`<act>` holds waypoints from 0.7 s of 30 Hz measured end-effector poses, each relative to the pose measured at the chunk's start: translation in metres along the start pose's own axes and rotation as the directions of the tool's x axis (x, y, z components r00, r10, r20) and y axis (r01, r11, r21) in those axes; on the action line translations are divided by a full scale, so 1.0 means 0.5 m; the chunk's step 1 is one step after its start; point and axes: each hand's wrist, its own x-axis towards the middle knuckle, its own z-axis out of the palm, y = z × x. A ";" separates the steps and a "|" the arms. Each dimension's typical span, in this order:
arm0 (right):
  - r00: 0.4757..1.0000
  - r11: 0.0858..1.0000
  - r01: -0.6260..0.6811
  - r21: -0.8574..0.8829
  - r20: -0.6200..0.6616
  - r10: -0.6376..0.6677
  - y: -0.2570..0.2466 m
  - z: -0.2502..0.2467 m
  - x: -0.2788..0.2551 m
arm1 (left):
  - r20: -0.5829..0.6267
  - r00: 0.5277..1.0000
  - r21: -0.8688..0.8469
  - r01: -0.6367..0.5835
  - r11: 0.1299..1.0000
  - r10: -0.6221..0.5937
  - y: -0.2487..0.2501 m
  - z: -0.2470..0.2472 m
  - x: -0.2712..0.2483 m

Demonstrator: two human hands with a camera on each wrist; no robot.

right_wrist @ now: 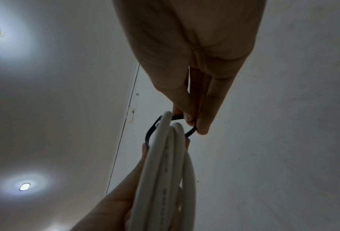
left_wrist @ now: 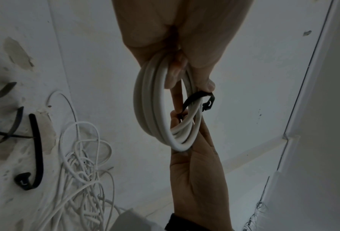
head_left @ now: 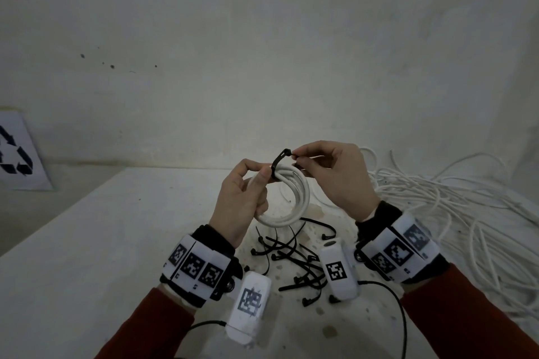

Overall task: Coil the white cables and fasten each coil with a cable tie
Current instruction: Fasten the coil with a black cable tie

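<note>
Gripping springy, light coil in left hand; right hand fingertips pinching stiff tie; hold beside tie.

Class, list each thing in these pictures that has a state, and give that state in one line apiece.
Cable coil: wound, held off the table.
Black tie: looped loosely round the coil, not pulled tight.
Left hand: holds the coil.
Right hand: pinches the tie.
Spare ties: lying scattered.
Loose cables: uncoiled, tangled.

White cable coil; black cable tie; red sleeves.
</note>
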 end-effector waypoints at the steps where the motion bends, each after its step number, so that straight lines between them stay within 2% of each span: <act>1: 1.000 1.000 0.017 -0.010 -0.004 -0.017 0.000 0.000 0.001 | 0.002 1.000 0.002 -0.002 1.000 0.002 -0.001 0.001 0.000; 7: 0.999 0.999 0.037 -0.019 -0.008 -0.037 0.002 -0.006 0.002 | 0.002 1.000 0.021 -0.008 1.000 0.008 0.000 0.007 -0.002; 10: 1.000 1.000 -0.006 0.009 -0.013 0.006 0.002 -0.006 0.000 | 0.000 1.000 0.052 0.002 0.999 -0.002 -0.001 0.010 0.000; 15: 0.984 0.950 -0.178 0.258 0.030 0.176 -0.017 -0.004 -0.012 | -0.004 1.000 0.211 -0.014 0.977 0.015 -0.002 0.010 -0.001; 21: 0.970 0.906 -0.238 0.351 0.032 0.242 -0.016 -0.001 -0.013 | -0.028 0.999 0.301 -0.016 0.953 0.026 0.004 0.012 -0.004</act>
